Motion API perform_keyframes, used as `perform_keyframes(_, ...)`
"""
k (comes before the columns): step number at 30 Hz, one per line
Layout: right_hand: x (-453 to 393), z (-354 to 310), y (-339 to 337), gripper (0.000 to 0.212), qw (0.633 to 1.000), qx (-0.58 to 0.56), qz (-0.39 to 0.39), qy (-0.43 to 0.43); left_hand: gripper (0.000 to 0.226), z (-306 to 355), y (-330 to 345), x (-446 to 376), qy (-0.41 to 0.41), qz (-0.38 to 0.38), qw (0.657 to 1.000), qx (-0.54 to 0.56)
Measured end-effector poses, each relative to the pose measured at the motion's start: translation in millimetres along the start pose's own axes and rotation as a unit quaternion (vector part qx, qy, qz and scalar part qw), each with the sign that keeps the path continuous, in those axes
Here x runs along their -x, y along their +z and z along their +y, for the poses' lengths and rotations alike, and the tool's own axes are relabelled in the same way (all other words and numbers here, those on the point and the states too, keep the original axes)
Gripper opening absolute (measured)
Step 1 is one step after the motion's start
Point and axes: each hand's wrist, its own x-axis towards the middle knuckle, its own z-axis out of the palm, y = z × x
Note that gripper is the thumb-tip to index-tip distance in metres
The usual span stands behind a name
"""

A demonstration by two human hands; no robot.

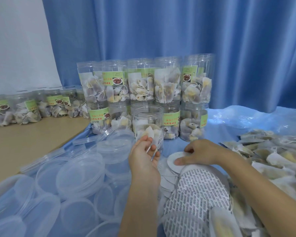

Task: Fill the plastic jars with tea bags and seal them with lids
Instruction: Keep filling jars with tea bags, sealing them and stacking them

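Note:
An open clear plastic jar (148, 117) holding tea bags stands at the centre, without a lid. My left hand (143, 157) grips it at its base, fingers wrapped around the lower wall. My right hand (200, 152) rests just right of the jar, pinching a round white seal disc (173, 160) on top of a heap of similar discs (196, 187), some printed with fine text. Clear plastic lids (80, 175) lie in a heap at the left. Loose tea bags (272, 158) are piled at the right.
Filled labelled jars (143, 82) stand stacked in two tiers behind the open jar. More filled jars (32, 106) line the back left on a brown surface (24, 139). A blue sheet (229, 125) covers the work area, with a blue curtain behind.

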Motion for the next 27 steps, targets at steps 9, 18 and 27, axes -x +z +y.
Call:
perform_keyframes(9,-6.5,0.2,0.5,0.045,0.982,-0.06,0.173,-0.032,0.023,0.1,-14.1,-4.5,0.225,-0.007,0.784,-0.579)
perform_keyframes(18,-4.1,-9.3,-4.9,0.017,0.942,-0.175,0.276,-0.072,0.025,-11.4,-22.0,-6.4,0.265,-0.047,0.529,-0.805)
perform_keyframes(27,3.6,-19.6,-17.9,0.009,0.76,-0.516,0.392,-0.059,0.026,4.9,-8.2,-8.1,0.338,0.101,0.888,-0.294)
